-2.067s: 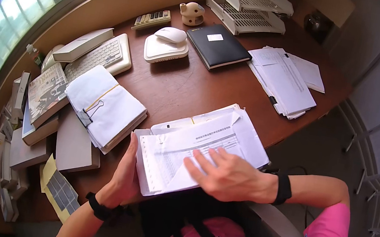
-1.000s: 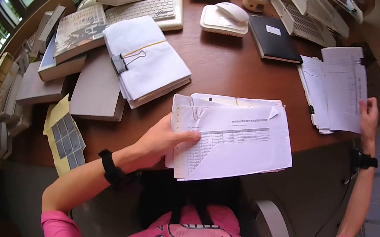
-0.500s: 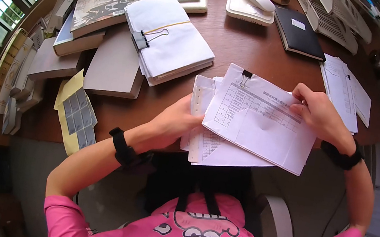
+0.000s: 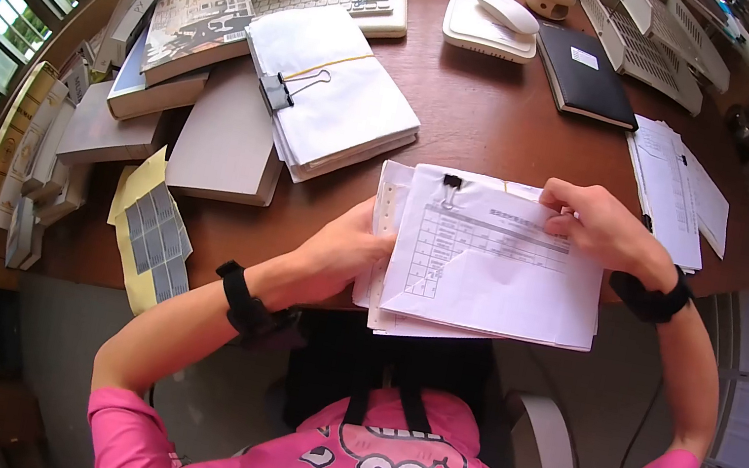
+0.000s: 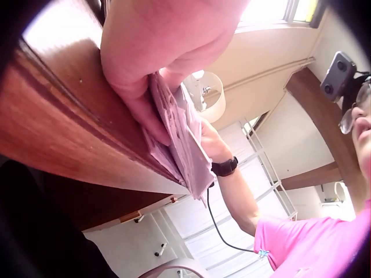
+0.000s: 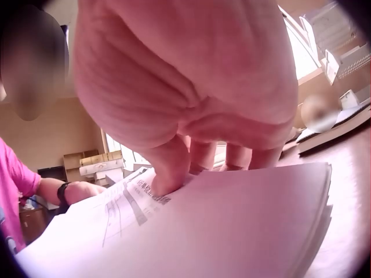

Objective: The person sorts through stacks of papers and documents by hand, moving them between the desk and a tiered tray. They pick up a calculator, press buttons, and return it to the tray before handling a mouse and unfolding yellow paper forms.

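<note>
A clipped sheaf of printed papers (image 4: 507, 278), a black binder clip (image 4: 451, 184) at its upper left corner, lies over a thicker paper bundle (image 4: 385, 198) at the desk's front edge. The left hand (image 4: 336, 252) grips the bundle's left side; in the left wrist view that hand (image 5: 168, 52) has fingers and thumb on both sides of the layered papers (image 5: 179, 139). At the sheaf's upper right edge, the right hand (image 4: 601, 229) pinches the paper. In the right wrist view the thumb of the right hand (image 6: 185, 87) presses on the printed face, its other fingers behind the edge.
Left of the papers lie a banded, clipped paper stack (image 4: 335, 87), books (image 4: 195, 27) and a yellow sheet (image 4: 130, 226). A keyboard (image 4: 375, 4), mouse (image 4: 507, 13), black notebook (image 4: 583, 75) and letter trays (image 4: 638, 45) stand farther back. Loose papers (image 4: 667, 195) lie at right.
The right hand reached to the right-hand papers, brought the clipped sheaf over the left hand's bundle, and has since moved slightly down-left; the sheaf now lies straighter over the bundle.
</note>
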The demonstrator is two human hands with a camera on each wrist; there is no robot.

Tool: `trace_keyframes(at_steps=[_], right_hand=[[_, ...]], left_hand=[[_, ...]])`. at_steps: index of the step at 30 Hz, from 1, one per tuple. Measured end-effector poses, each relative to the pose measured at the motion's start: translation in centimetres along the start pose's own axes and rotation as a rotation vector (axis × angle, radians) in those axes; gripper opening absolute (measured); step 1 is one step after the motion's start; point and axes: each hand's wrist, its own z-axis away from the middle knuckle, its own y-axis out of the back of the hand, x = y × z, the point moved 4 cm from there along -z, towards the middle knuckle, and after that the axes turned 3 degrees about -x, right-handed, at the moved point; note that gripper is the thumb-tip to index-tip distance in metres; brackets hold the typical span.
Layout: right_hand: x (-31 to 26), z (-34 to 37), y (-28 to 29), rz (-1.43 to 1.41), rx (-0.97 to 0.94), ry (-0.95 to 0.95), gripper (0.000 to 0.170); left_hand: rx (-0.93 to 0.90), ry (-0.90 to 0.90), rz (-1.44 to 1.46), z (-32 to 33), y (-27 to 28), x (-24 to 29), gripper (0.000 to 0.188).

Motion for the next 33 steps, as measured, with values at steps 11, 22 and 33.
trace_keyframes(at_steps=[11,22,33], right_hand=[[-3.0,3.1,0.5,0.369,0.665,0.151,0.046],[2.6,6.7,-4.7,-1.013,0.689,0.095,0.065],[1.7,4.9,-3.0,-0.776,0.576,0.243,0.060]], left_hand=[[0.178,-0.239,-0.053,2.0,-1.9,2.2,0.046],[0.108,-0.656,-0.330,2.5,-1.8,3.6,0.032],[0.149,-0.681,-0.807,1.8,-0.9,3.0,0.051]])
